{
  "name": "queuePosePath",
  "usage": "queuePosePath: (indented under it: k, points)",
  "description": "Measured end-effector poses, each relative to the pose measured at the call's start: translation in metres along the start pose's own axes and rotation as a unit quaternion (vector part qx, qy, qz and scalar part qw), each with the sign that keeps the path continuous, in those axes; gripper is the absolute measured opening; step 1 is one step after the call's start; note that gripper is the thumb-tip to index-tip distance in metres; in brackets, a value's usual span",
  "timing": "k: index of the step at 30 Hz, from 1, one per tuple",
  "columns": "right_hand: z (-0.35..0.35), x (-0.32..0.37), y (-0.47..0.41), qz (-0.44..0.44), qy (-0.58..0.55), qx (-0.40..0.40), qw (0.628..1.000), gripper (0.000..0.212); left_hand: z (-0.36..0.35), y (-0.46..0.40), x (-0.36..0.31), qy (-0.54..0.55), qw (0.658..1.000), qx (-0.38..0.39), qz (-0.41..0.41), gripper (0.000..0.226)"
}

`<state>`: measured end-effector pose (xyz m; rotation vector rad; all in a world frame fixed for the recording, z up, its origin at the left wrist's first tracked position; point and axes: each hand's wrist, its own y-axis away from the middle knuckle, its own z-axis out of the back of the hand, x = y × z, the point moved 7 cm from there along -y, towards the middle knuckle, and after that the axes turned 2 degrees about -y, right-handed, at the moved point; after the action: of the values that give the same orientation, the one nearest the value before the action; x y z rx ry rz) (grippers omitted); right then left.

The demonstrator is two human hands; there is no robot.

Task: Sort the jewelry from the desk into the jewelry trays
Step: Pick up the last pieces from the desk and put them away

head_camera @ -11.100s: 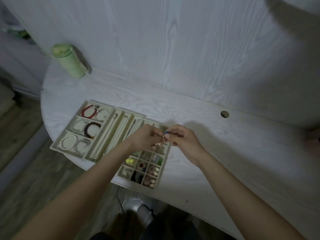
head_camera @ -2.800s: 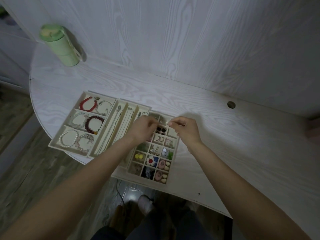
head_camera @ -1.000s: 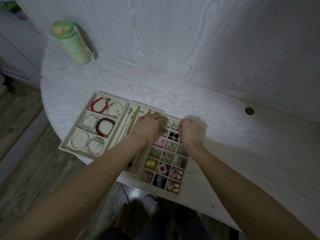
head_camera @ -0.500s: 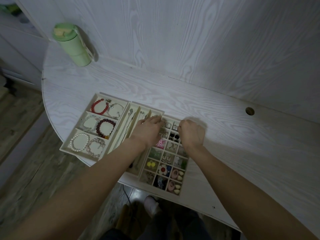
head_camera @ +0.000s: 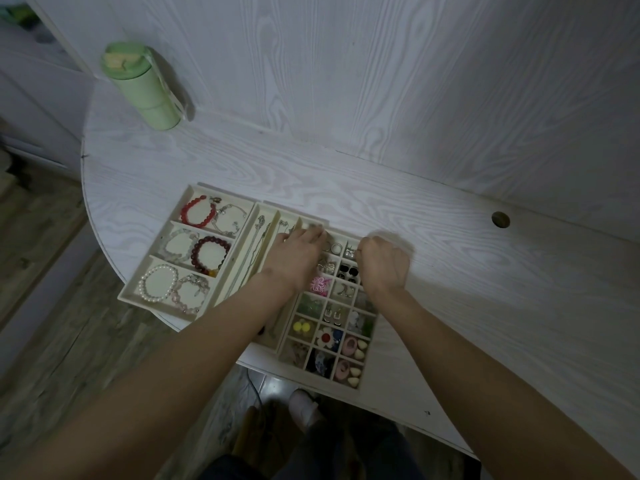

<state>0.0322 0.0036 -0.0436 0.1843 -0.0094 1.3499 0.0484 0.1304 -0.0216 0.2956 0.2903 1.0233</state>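
Bracelets fill the bracelet tray (head_camera: 221, 199) at the left end of the surface (head_camera: 450, 271): three compartments, two bracelets in each, six in all, among them a red beaded bracelet (head_camera: 197, 212) and a white pearl bracelet (head_camera: 157, 284). These look light but loose on their cords, best lifted by the whole loop rather than by one bead. Just beside it to the right lies the chain tray (head_camera: 266, 211) with long slots; thin chains run along them, too fine to count, likely to tangle and best taken near the clasp.

The left hand (head_camera: 296, 259) rests over the far end of those slots, fingers stretched forward and flat, holding nothing that can be seen. Right of it, the earring tray (head_camera: 363, 372) is a grid three cells wide, packed with small pieces: a pair of yellow ball earrings (head_camera: 301, 327), a pink flower piece (head_camera: 320, 284), rings and studs. Such bits are tiny and slippery, so a fingertip pinch suits them.

The right hand (head_camera: 384, 263) hovers at the grid's far right corner, fingers curled under; whether its grip is closed on a small piece cannot be told. No loose jewelry shows on the bare surface. A green bottle (head_camera: 145, 88) stands far back on the left.
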Motion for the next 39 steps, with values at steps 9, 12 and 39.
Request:
queuePosePath:
  k: [9, 12, 39]
  points:
    - [0.0010, 0.0009, 0.0000, 0.004, 0.006, 0.000, 1.000, 0.022, 0.0009, -0.0002, -0.0017, -0.014, 1.000, -0.005, -0.008, 0.070]
    - [0.0001, -0.0001, -0.0003, 0.001, 0.004, -0.003, 1.000, 0.022, 0.0031, -0.0003, -0.0028, -0.018, 1.000, -0.008, -0.010, 0.069]
    - [-0.0009, 0.0007, -0.0003, 0.013, 0.023, 0.006, 1.000, 0.033, 0.0027, 0.0005, -0.0023, -0.037, 0.998, -0.033, -0.030, 0.063]
